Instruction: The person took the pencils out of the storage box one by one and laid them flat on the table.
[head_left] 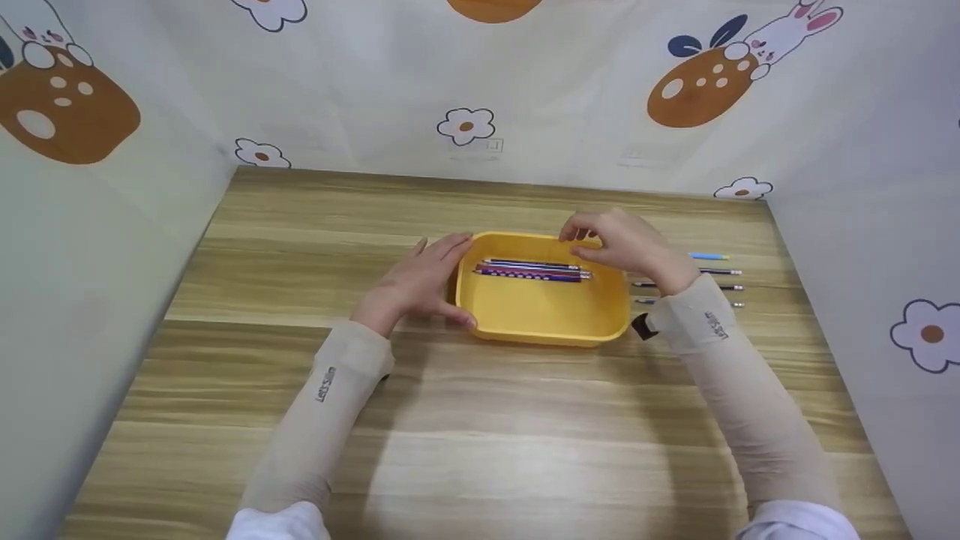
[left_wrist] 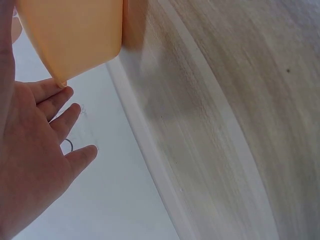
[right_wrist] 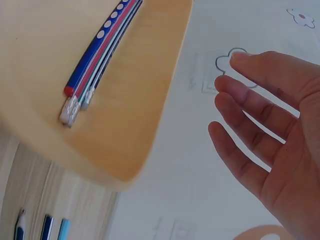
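A yellow tray (head_left: 544, 304) stands on the wooden table, with several pencils (head_left: 532, 271) lying side by side in its rear half. My left hand (head_left: 409, 285) is at the tray's left side, fingers spread along it; in the left wrist view the index fingertip of that hand (left_wrist: 35, 145) touches the tray's rim (left_wrist: 57, 75). Above the right rear part of the tray hovers my right hand (head_left: 626, 244), its fingers loosely bent and holding nothing. The right wrist view shows that hand (right_wrist: 270, 130) apart from the tray (right_wrist: 150, 100), beside the pencils' eraser ends (right_wrist: 72, 110).
Right of the tray, several more pencils (head_left: 731, 288) lie on the table, partly hidden by my right wrist, with a light blue one (head_left: 709, 256) at the back. Patterned white sheeting (head_left: 375, 90) rises behind and on both sides of the table (head_left: 487, 450).
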